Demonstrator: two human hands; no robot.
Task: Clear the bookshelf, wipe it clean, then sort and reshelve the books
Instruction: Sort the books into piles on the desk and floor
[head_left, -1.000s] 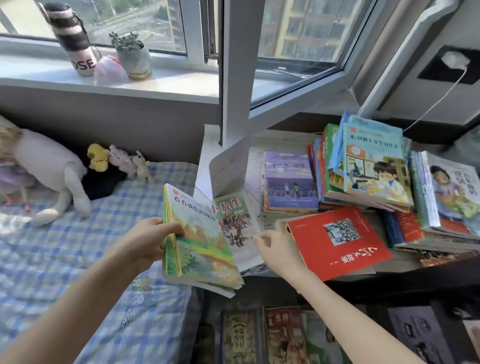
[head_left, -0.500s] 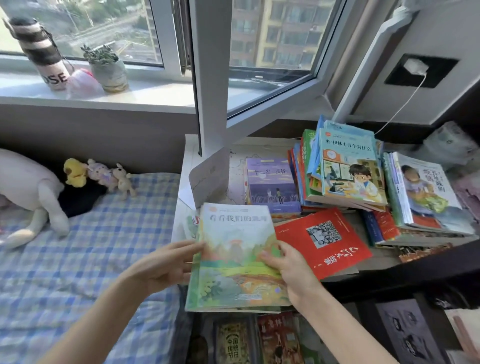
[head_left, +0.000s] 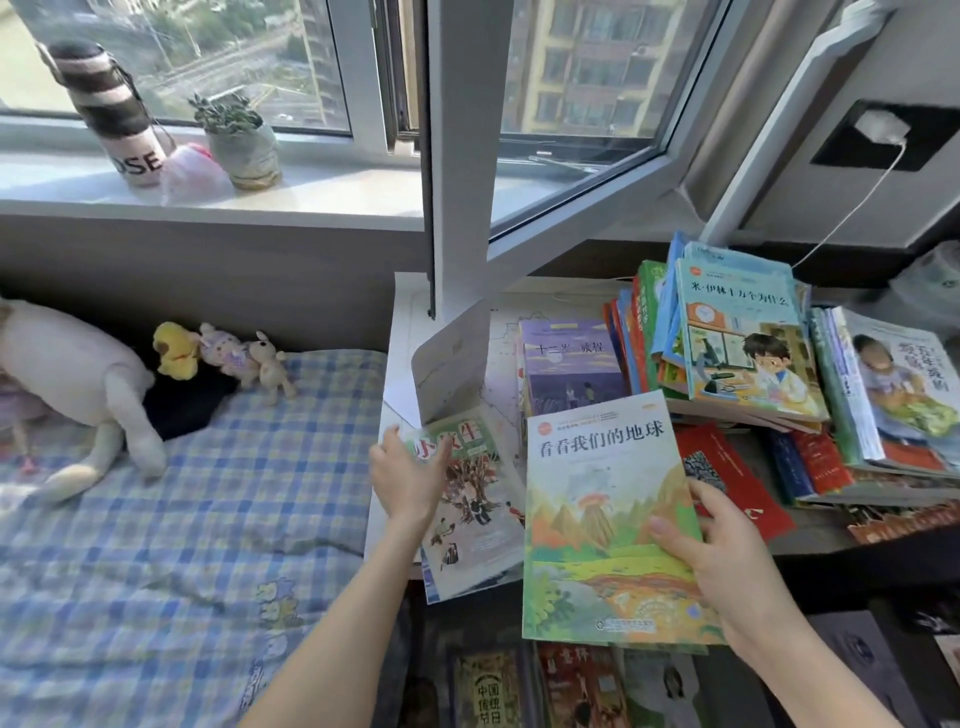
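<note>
Head view: both hands on books at the tabletop's (head_left: 810, 540) front edge.
The right hand (head_left: 727, 561) grips the right edge of the green-and-yellow earth book (head_left: 597, 499), thumb on its cover, the book overlapping the red book (head_left: 737, 478). The left hand (head_left: 408, 480) lies spread, fingers straight, on the green book (head_left: 478, 509), which lies flat near the left edge.
</note>
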